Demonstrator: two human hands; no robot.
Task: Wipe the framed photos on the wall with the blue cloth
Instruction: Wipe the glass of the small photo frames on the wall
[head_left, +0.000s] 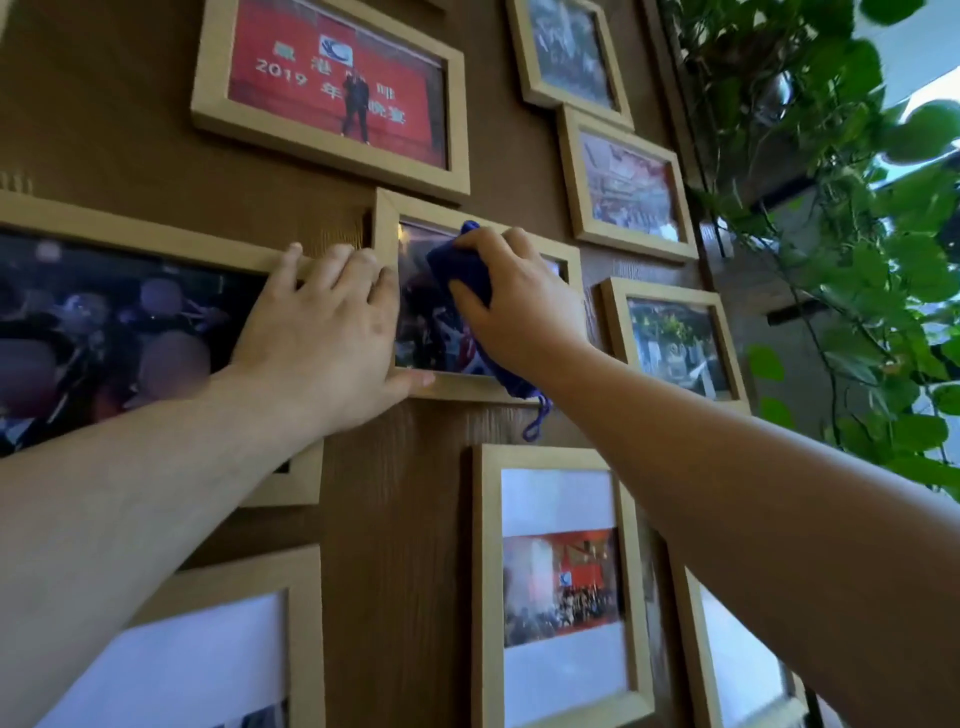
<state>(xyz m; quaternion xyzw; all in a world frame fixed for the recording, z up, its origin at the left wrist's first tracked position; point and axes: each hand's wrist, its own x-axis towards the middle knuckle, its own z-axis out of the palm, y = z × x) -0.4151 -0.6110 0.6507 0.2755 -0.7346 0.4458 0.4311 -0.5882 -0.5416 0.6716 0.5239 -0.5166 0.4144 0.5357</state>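
Observation:
Several light wooden photo frames hang on a brown wood-grain wall. My right hand (514, 301) presses the blue cloth (460, 267) against the glass of a small middle frame (387, 218); a cloth tail with a loop dangles below its bottom edge. My left hand (322, 332) lies flat with fingers spread over that frame's left edge, its thumb under the bottom rail, and overlaps the large dark photo frame (130, 234) on the left. Much of the middle photo is hidden by both hands.
A red-banner photo frame (332, 156) hangs above. Three small frames (628, 187) stack at the right, and white-matted frames (485, 571) hang below. A leafy green vine (831, 218) trails down the right side beside a bright window.

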